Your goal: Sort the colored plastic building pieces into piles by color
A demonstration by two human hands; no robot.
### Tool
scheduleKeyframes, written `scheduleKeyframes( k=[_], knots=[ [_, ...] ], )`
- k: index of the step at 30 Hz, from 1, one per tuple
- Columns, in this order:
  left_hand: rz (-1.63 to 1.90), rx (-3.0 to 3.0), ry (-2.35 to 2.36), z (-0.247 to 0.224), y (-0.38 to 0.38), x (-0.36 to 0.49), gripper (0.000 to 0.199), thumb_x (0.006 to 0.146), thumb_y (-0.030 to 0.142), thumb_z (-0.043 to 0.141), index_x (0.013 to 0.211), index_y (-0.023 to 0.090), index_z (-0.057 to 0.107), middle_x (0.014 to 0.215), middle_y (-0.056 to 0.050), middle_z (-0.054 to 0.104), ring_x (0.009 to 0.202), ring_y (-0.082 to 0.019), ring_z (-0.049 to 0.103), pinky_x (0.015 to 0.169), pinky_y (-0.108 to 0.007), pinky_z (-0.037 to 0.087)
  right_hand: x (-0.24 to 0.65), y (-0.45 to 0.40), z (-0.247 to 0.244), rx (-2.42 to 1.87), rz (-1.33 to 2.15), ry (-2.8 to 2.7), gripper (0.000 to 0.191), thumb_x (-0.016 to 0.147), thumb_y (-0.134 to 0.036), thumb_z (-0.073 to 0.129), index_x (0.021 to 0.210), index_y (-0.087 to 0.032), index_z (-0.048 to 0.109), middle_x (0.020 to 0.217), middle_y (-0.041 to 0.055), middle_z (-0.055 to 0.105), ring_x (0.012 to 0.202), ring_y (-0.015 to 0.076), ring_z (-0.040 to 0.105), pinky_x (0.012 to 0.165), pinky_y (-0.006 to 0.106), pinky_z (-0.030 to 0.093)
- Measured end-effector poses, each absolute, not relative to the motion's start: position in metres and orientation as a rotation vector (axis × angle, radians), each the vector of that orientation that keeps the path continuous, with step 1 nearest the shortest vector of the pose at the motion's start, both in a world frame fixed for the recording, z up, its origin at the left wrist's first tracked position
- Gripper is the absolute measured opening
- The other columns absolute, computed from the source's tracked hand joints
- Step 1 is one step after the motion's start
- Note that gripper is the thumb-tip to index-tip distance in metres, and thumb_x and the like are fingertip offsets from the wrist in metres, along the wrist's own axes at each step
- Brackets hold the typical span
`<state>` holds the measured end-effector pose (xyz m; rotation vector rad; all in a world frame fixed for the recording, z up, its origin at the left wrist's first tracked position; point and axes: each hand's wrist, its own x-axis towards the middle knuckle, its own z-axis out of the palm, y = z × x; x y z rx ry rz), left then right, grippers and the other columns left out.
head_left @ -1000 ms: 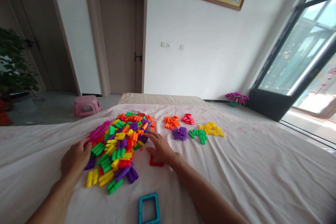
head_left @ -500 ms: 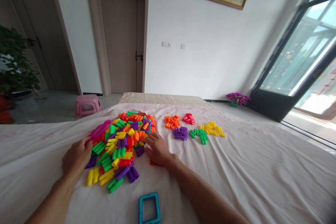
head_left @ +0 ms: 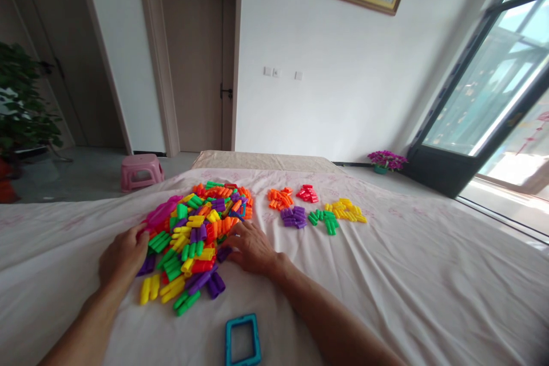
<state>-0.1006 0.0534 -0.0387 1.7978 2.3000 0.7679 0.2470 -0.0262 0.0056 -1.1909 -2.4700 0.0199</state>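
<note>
- One big mixed heap of plastic blocks (head_left: 193, 234) left of centre on the cloth (head_left: 369, 286). Its right edge just got pulled at, so my read is that's where the work is.
- Five single-colour piles (head_left: 294, 217) right of centre, same as a second ago.
- Right hand (head_left: 249, 246), mid-frame: slid down-left into the heap. Fingers curled at a purple block (head_left: 223, 254), can't tell if they're clamped.
- Left hand (head_left: 124, 254), centre-left: hasn't really budged. Fingers bent by the magenta thing (head_left: 163, 213), grip unclear tbh.
- Blue frame (head_left: 242, 340), bottom centre: unmoved.
- Red frame: showing earlier, now hidden.
- That purple block: lower than before.
</note>
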Motion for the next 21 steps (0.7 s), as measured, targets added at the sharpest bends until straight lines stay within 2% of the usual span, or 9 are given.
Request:
scheduleKeyframes(
  k=[4,7,12,18,21],
  knots=[
    [0.748,1.786,2.294,-0.0391,0.0533,-0.1016,0.061,0.102,0.046,0.028,0.14,0.015,0.064,0.138,-0.021,0.068,0.119,-0.035,0.066,0.098,-0.046,0.049,0.2455,-0.0265,0.004,-1.134,0.082,-2.472,0.026,0.09,-0.035,0.081,0.112,-0.023,0.074,0.107,0.0034,0.072,0.106,0.0219,0.061,0.092,0.033,0.045],
    [0.714,1.766,2.307,-0.0375,0.0523,-0.1009,0.062,0.101,0.048,0.028,0.14,0.016,0.064,0.138,-0.02,0.068,0.119,-0.035,0.066,0.098,-0.045,0.049,0.2448,-0.0273,0.0046,-1.086,0.106,-2.492,0.026,0.09,-0.028,0.079,0.114,-0.023,0.074,0.106,0.0031,0.075,0.106,0.0217,0.062,0.094,0.033,0.044],
    [0.687,1.764,2.312,-0.0339,0.0508,-0.0991,0.062,0.101,0.048,0.027,0.141,0.017,0.063,0.138,-0.019,0.068,0.12,-0.034,0.066,0.097,-0.044,0.049,0.2442,-0.0264,0.0069,-1.115,0.112,-2.533,0.028,0.091,-0.033,0.077,0.117,-0.024,0.076,0.099,0.0045,0.075,0.1,0.0225,0.065,0.093,0.034,0.046],
    [0.699,1.761,2.318,-0.0323,0.0507,-0.0991,0.06,0.101,0.047,0.03,0.139,0.016,0.065,0.136,-0.02,0.069,0.116,-0.034,0.067,0.095,-0.043,0.05,0.2488,-0.0287,0.0055,-1.078,0.191,-2.5,0.033,0.087,-0.026,0.079,0.119,-0.022,0.074,0.113,0.0056,0.076,0.113,0.0229,0.065,0.099,0.033,0.046],
    [0.715,1.774,2.312,-0.0328,0.0502,-0.0992,0.06,0.101,0.046,0.03,0.139,0.015,0.065,0.135,-0.02,0.07,0.114,-0.034,0.067,0.094,-0.044,0.05,0.2532,-0.0273,0.0043,-1.08,0.256,-2.423,0.028,0.084,-0.021,0.081,0.111,-0.023,0.075,0.11,0.003,0.077,0.11,0.0208,0.067,0.099,0.03,0.047]
  ],
)
